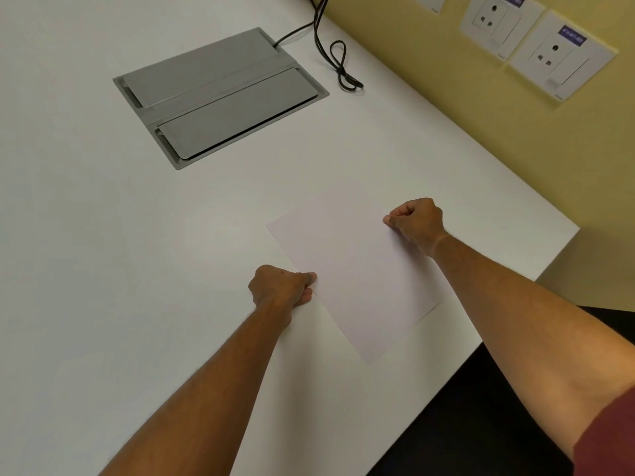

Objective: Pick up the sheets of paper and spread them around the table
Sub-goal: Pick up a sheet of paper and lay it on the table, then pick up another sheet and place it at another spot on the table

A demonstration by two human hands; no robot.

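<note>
A white sheet of paper (354, 273) lies at an angle on the white table (103, 235), near the table's right corner. My left hand (281, 286) pinches the sheet's left edge between thumb and curled fingers. My right hand (417, 219) pinches the sheet's far right edge the same way. Whether more sheets lie under this one I cannot tell; a thin second edge shows along its lower right side.
A grey metal cable box (220, 97) with two lids is set into the table behind the sheet. A black cable (338, 61) loops beside it by the yellow wall, which carries power sockets (556, 53). The table's right edge (556, 255) runs close to my right hand.
</note>
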